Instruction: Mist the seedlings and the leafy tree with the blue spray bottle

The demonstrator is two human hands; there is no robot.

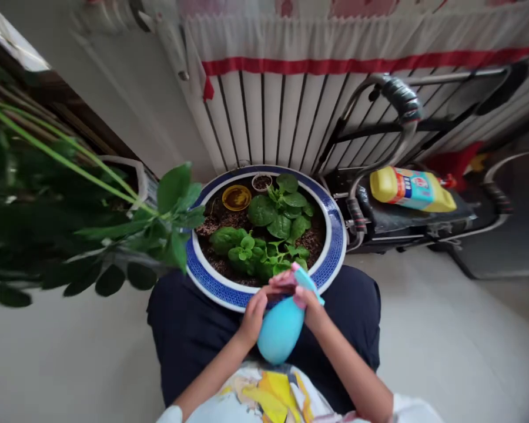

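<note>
A light-blue spray bottle [282, 332] with a pink nozzle tip is held tilted over my lap, its head toward the planter. My right hand [307, 301] is closed around the neck and trigger area. On the other side, my left hand [260, 305] rests against the bottle, its fingers curving across the far side near the neck; their tips are partly hidden. Just beyond my hands is a round blue-and-white planter [335, 235] with dark soil and leafy green plants [282, 211]. A small yellow dish [237, 198] and a small white cup [261, 183] sit in the soil.
A large leafy plant [171, 205] reaches in from the left. Behind the planter stands a white radiator [268, 117] under a red-trimmed curtain [317, 64]. To the right, a yellow bottle [414, 189] lies on a folded metal-framed cart [357, 217].
</note>
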